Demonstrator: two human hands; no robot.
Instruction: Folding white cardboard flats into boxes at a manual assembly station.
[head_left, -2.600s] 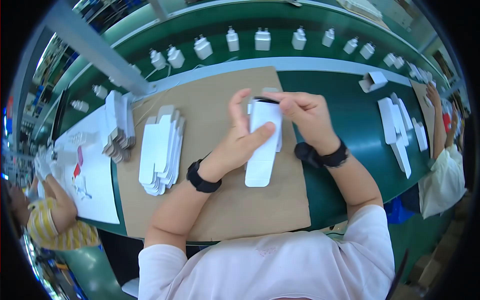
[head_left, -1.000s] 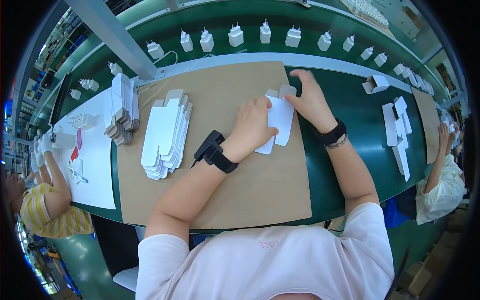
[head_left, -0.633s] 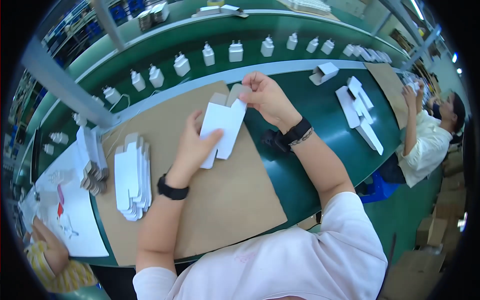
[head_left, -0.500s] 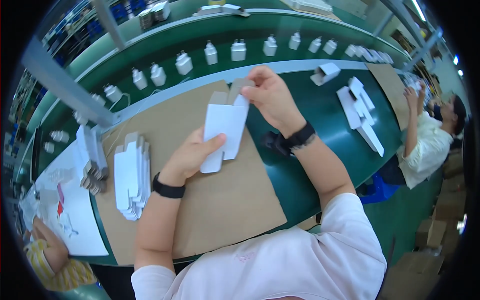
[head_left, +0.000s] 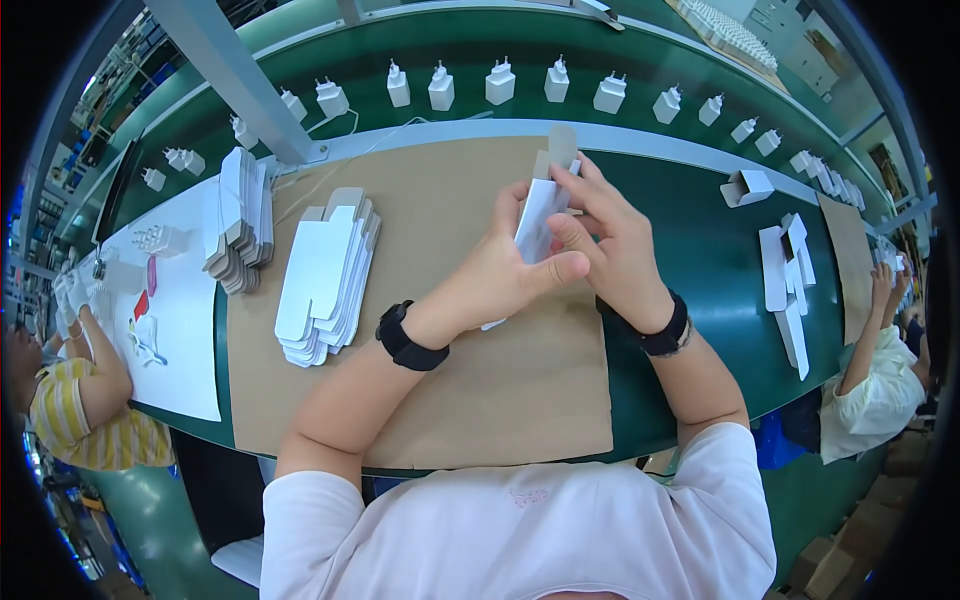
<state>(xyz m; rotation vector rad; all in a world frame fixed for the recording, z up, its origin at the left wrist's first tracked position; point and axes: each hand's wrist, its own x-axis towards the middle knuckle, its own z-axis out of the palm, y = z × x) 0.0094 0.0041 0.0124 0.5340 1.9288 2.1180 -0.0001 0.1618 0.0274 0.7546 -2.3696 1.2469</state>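
Note:
A small white carton stands tilted between my hands above the brown cardboard sheet, its grey-brown end flaps sticking up at the top. My left hand grips it from the left, the thumb stretched across in front. My right hand is closed on its right side, fingertips near the upper flaps. Part of the carton is hidden behind my hands. Left of them, a pile of flat white cartons lies on the cardboard, and a second pile of folded cartons is farther left.
Several white plug chargers line the green shelf behind. On the green table at right are an open white box and unfolded white cartons. A metal post rises at back left. Co-workers sit at both sides.
The carton has turned from its broad face to a narrower, edge-on view. My right hand has come down from the flap onto its side. The head view has shifted.

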